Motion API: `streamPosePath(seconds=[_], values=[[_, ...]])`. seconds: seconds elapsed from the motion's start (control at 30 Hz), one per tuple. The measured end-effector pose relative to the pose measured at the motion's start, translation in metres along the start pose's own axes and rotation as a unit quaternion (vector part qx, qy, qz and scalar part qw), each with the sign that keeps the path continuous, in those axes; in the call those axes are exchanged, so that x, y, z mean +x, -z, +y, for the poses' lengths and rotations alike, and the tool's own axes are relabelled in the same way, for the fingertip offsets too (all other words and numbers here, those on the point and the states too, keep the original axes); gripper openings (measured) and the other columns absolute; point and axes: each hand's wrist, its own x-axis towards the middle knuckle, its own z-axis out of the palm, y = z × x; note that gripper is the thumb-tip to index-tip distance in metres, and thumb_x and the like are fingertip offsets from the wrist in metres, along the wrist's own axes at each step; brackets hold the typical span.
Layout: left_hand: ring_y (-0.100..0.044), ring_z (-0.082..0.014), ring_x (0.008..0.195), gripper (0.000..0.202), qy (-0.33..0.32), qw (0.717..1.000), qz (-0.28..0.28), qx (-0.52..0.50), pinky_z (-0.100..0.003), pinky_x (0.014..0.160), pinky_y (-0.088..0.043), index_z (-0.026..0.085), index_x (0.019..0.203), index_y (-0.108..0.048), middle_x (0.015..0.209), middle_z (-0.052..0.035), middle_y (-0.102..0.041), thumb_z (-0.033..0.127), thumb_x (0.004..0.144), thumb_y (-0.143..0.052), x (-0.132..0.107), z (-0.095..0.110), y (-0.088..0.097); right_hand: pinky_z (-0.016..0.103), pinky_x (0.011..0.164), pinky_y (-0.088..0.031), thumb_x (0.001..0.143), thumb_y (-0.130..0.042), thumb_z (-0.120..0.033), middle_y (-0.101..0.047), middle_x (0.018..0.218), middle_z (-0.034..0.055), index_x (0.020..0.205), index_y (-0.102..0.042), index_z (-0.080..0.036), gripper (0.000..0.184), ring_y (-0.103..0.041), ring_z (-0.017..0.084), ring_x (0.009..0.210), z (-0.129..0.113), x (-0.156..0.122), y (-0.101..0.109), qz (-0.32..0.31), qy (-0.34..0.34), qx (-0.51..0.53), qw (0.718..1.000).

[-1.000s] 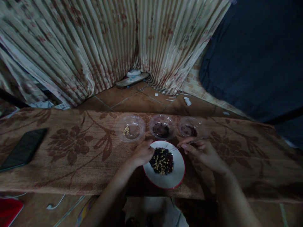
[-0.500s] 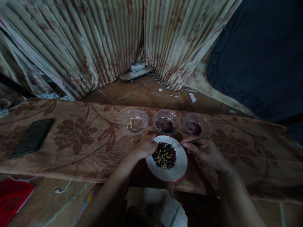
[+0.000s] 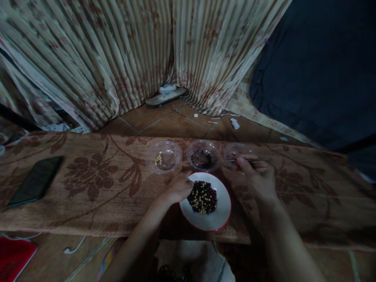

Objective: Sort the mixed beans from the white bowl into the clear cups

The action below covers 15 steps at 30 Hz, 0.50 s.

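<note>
right hand [image 3: 261, 176] shifted forward, fingers [image 3: 243, 161] pinching thin tool [image 3: 265, 159], left fingers [image 3: 188, 185] gripping red-rimmed white bowl [image 3: 221, 209], mixed beans [image 3: 202, 197]

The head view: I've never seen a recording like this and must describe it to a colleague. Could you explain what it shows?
There is no machine here, only a person's bare hands. Every picture comes from one camera worn on the head, looking forward and down. The left hand grips the edge of a round white bowl with a red rim, which holds small yellow and dark beads or beans. The right hand holds a thin, metal-looking tool, possibly tweezers. Beyond the bowl stand three clear, round plastic dishes. A dark, flat, rectangular phone-like object lies at the left, on a brown, flower-patterned cloth.
</note>
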Motion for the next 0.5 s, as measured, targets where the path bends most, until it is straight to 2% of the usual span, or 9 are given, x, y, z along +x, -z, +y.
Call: streamPosePath(seconds=[0.07, 0.13, 0.27, 0.37, 0.43, 0.5], values=[[-0.063, -0.0221, 0.098, 0.027, 0.001, 1.000, -0.003, 0.005, -0.036, 0.090, -0.048, 0.016, 0.101, -0.059, 0.105, -0.0103, -0.067, 0.014, 0.082, -0.041, 0.000, -0.001, 0.000, 0.026, 0.059, -0.047, 0.076, -0.070, -0.037, -0.062, 0.064, -0.0005, 0.075, -0.068, -0.018, 0.019, -0.056, 0.013, 0.058, 0.005, 0.006, -0.010, 0.015, -0.019, 0.017, 1.000], [-0.063, -0.0212, 0.095, 0.027, 0.003, 1.000, -0.010, -0.002, -0.035, 0.088, -0.049, 0.016, 0.101, -0.059, 0.103, -0.0098, -0.068, 0.013, 0.082, -0.040, 0.001, -0.001, 0.001, 0.026, 0.057, -0.046, 0.076, -0.070, -0.037, -0.061, 0.065, -0.0002, 0.075, -0.068, -0.017, 0.020, -0.055, 0.013, 0.059, 0.005, 0.009, -0.016, 0.005, -0.015, 0.020, 1.000], [-0.064, -0.0206, 0.090, 0.026, 0.000, 1.000, -0.015, -0.013, -0.035, 0.083, -0.049, 0.017, 0.097, -0.060, 0.098, -0.0085, -0.068, 0.012, 0.081, -0.040, 0.002, -0.002, 0.001, 0.025, 0.057, -0.045, 0.077, -0.069, -0.036, -0.063, 0.067, 0.0007, 0.075, -0.069, -0.018, 0.018, -0.055, 0.013, 0.061, -0.003, 0.003, -0.011, -0.023, 0.009, -0.016, 1.000], [-0.064, -0.0209, 0.087, 0.024, 0.001, 1.000, -0.012, -0.015, -0.034, 0.081, -0.049, 0.017, 0.093, -0.060, 0.094, -0.0083, -0.068, 0.011, 0.080, -0.041, 0.002, -0.001, 0.001, 0.025, 0.055, -0.046, 0.079, -0.069, -0.036, -0.064, 0.065, 0.0008, 0.076, -0.070, -0.019, 0.018, -0.056, 0.013, 0.058, -0.011, -0.007, 0.003, -0.112, -0.008, -0.045, 0.993], [-0.064, -0.0206, 0.086, 0.022, 0.008, 1.000, -0.013, -0.016, -0.034, 0.079, -0.049, 0.018, 0.090, -0.060, 0.091, -0.0075, -0.068, 0.012, 0.079, -0.041, 0.001, 0.000, 0.001, 0.025, 0.054, -0.046, 0.079, -0.069, -0.036, -0.066, 0.066, 0.0016, 0.078, -0.072, -0.019, 0.018, -0.056, 0.013, 0.057, -0.015, -0.013, 0.012, -0.193, -0.032, -0.058, 0.979], [-0.064, -0.0202, 0.086, 0.023, 0.012, 1.000, -0.011, -0.019, -0.033, 0.079, -0.049, 0.018, 0.091, -0.060, 0.091, -0.0071, -0.068, 0.012, 0.079, -0.041, 0.001, 0.001, 0.001, 0.025, 0.055, -0.047, 0.079, -0.069, -0.037, -0.068, 0.069, 0.0030, 0.079, -0.072, -0.018, 0.019, -0.057, 0.014, 0.060, -0.016, -0.018, 0.017, -0.248, -0.049, -0.067, 0.965]])
